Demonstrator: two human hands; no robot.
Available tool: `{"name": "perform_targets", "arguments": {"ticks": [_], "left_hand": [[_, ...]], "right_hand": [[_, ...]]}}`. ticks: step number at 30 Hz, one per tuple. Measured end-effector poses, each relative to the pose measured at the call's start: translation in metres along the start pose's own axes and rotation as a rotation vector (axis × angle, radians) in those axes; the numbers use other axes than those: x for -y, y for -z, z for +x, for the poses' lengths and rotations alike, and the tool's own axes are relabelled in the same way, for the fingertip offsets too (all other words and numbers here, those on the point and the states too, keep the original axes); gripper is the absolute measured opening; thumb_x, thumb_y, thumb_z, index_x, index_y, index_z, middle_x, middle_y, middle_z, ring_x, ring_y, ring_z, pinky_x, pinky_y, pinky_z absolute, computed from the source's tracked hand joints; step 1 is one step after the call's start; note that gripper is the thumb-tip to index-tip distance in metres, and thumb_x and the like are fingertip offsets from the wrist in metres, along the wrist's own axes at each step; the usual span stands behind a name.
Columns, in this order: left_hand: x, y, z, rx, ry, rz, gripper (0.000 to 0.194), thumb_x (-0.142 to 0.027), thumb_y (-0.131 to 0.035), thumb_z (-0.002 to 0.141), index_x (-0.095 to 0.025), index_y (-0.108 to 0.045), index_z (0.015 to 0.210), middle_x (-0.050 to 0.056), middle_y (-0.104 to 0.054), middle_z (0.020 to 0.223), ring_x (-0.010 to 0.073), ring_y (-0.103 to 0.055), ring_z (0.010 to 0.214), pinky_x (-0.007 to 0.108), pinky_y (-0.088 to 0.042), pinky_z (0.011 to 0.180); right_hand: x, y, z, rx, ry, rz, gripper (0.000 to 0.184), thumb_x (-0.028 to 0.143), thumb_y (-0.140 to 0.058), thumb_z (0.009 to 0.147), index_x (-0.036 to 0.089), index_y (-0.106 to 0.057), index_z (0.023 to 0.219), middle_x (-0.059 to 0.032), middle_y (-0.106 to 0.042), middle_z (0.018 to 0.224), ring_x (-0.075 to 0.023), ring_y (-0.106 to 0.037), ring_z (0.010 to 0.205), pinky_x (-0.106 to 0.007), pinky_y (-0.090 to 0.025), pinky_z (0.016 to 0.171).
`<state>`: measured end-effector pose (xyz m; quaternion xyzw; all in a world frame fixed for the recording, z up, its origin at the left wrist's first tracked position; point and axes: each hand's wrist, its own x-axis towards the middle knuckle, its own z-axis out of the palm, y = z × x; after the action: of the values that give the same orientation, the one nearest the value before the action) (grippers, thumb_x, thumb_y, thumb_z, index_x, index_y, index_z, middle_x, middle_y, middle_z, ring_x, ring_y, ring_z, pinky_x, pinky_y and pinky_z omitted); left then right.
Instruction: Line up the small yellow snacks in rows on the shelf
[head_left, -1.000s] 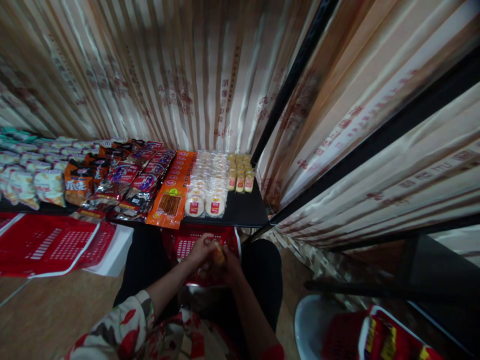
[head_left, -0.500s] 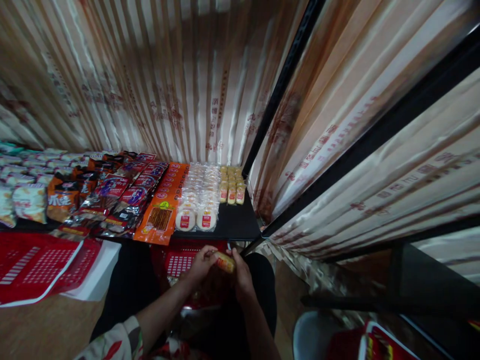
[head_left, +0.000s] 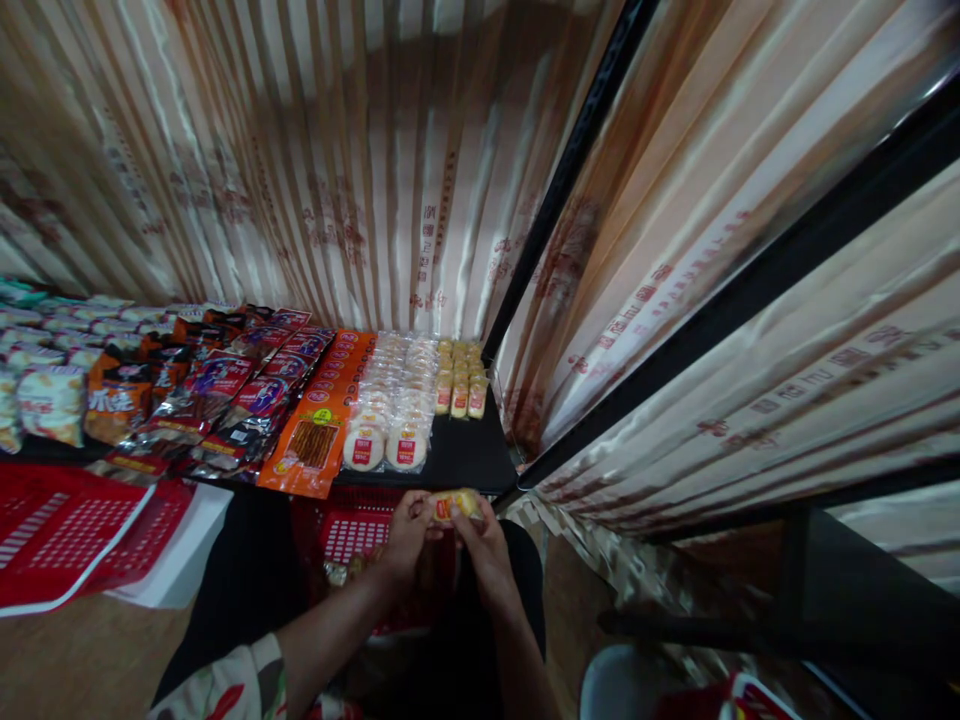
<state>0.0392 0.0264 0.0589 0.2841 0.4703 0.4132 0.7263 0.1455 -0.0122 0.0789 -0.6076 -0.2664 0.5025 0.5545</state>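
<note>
A small yellow wrapped snack cake (head_left: 455,503) with a red label is held lengthwise between both hands, just in front of the shelf edge. My left hand (head_left: 407,532) is closed on its left end. The fingers of my right hand (head_left: 483,543) grip its right end, thumb on the near side. Similar yellow packets (head_left: 460,390) stand in short rows at the shelf's right end. Below my hands, between my knees, a red basket (head_left: 358,530) holds some packets that are too dark to make out.
On the black shelf (head_left: 471,450), left of the yellow packets, lie round white wrapped crackers (head_left: 407,447), an orange snack bag (head_left: 307,440), dark red bags (head_left: 259,410) and white bags (head_left: 51,405). Another red basket (head_left: 67,530) is at left. Black posts (head_left: 570,190) and printed curtains enclose the shelf.
Both hands have lifted the snack cake slightly, and it is now turned nearly level with its label upward. My right fingers have closed further around its end. The view has shifted a little.
</note>
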Motion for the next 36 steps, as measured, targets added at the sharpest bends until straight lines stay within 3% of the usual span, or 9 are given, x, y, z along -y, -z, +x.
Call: {"name": "perform_targets", "arguments": {"ticks": [4, 9, 14, 18, 22, 25, 30, 36], "left_hand": [[-0.001, -0.011, 0.002, -0.050, 0.018, -0.012, 0.041, -0.046, -0.070, 0.064, -0.018, -0.047, 0.084, 0.000, -0.062, 0.072, 0.0118, -0.063, 0.060, 0.022, -0.048, 0.056], [-0.002, -0.019, 0.007, -0.050, 0.024, 0.046, 0.031, -0.041, -0.063, 0.073, -0.018, -0.047, 0.085, -0.002, -0.061, 0.069, 0.0104, -0.061, 0.054, 0.019, -0.043, 0.048], [-0.006, -0.024, 0.014, -0.099, 0.025, 0.158, 0.014, -0.025, -0.053, 0.080, -0.015, -0.051, 0.090, -0.002, -0.058, 0.068, 0.0065, -0.056, 0.049, 0.017, -0.039, 0.045], [-0.007, -0.028, 0.023, -0.096, -0.026, 0.244, 0.015, -0.018, -0.048, 0.080, -0.013, -0.055, 0.093, -0.001, -0.055, 0.063, 0.0079, -0.053, 0.052, 0.018, -0.040, 0.049], [-0.006, -0.031, 0.029, -0.197, -0.149, 0.444, 0.024, -0.010, -0.048, 0.075, -0.015, -0.058, 0.096, 0.007, -0.059, 0.088, 0.0144, -0.058, 0.078, 0.023, -0.047, 0.068], [-0.005, -0.035, 0.028, -0.229, -0.283, 0.505, 0.033, -0.004, -0.048, 0.070, -0.016, -0.058, 0.099, 0.010, -0.054, 0.110, 0.0178, -0.054, 0.100, 0.027, -0.043, 0.090], [-0.004, -0.041, 0.032, -0.090, -0.266, 0.378, 0.033, -0.013, -0.045, 0.078, -0.019, -0.056, 0.108, 0.009, -0.050, 0.123, 0.0185, -0.055, 0.100, 0.031, -0.045, 0.090], [-0.006, -0.045, 0.051, -0.066, -0.236, 0.303, 0.034, -0.021, -0.044, 0.082, -0.018, -0.057, 0.113, 0.009, -0.046, 0.134, 0.0229, -0.046, 0.119, 0.032, -0.048, 0.089]], "right_hand": [[-0.003, -0.001, 0.015, -0.083, 0.043, 0.017, 0.050, 0.043, -0.072, 0.059, 0.021, -0.049, 0.097, -0.0019, -0.068, 0.081, -0.0196, -0.065, 0.072, -0.027, -0.049, 0.061], [-0.004, 0.000, 0.032, -0.037, 0.118, 0.021, 0.036, 0.042, -0.070, 0.062, 0.022, -0.046, 0.080, 0.0022, -0.064, 0.069, -0.0147, -0.061, 0.062, -0.025, -0.047, 0.057], [0.003, 0.000, 0.050, -0.011, 0.206, -0.021, 0.033, 0.039, -0.070, 0.063, 0.020, -0.054, 0.084, 0.0010, -0.065, 0.072, -0.0133, -0.060, 0.065, -0.024, -0.047, 0.062], [0.010, 0.000, 0.066, 0.016, 0.207, -0.061, 0.035, 0.040, -0.069, 0.063, 0.019, -0.059, 0.089, -0.0007, -0.066, 0.075, -0.0145, -0.060, 0.064, -0.025, -0.048, 0.061], [0.015, 0.001, 0.080, -0.001, 0.213, -0.112, 0.035, 0.039, -0.068, 0.062, 0.020, -0.063, 0.092, -0.0012, -0.067, 0.076, -0.0158, -0.060, 0.065, -0.027, -0.048, 0.061], [0.019, 0.001, 0.091, -0.053, 0.234, -0.168, 0.034, 0.037, -0.067, 0.062, 0.022, -0.065, 0.092, 0.0001, -0.067, 0.075, -0.0159, -0.059, 0.066, -0.027, -0.048, 0.062], [0.025, -0.002, 0.103, -0.100, 0.287, -0.258, 0.033, 0.037, -0.064, 0.064, 0.022, -0.066, 0.094, 0.0013, -0.066, 0.074, -0.0151, -0.058, 0.067, -0.026, -0.046, 0.066], [0.031, -0.009, 0.117, -0.106, 0.358, -0.359, 0.036, 0.041, -0.059, 0.069, 0.021, -0.065, 0.097, 0.0007, -0.064, 0.074, -0.0146, -0.056, 0.065, -0.026, -0.044, 0.066]]}}
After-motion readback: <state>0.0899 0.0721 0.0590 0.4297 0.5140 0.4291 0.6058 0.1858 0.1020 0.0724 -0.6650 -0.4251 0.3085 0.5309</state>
